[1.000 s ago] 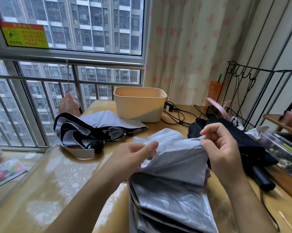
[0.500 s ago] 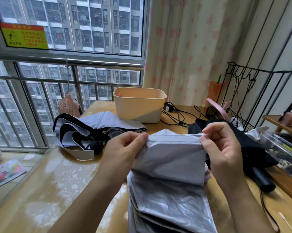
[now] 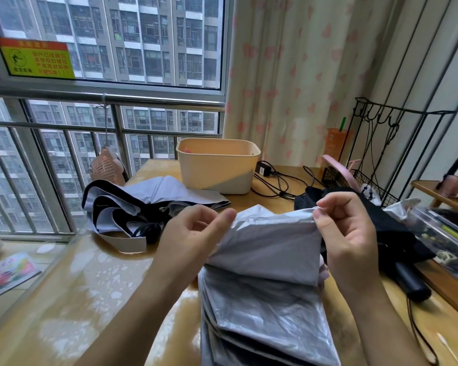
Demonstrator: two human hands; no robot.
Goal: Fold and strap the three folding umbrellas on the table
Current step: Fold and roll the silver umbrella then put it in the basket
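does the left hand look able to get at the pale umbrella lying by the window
Likely yes, once it lets go: the left hand now pinches fabric of the silver umbrella. The pale umbrella lies just beyond it on the table, with nothing standing between them.

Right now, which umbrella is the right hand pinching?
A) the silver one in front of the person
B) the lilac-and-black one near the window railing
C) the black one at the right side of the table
A: the right hand pinches the top edge of the silver umbrella, while the black umbrella and the lilac-and-black umbrella lie on the table to either side.
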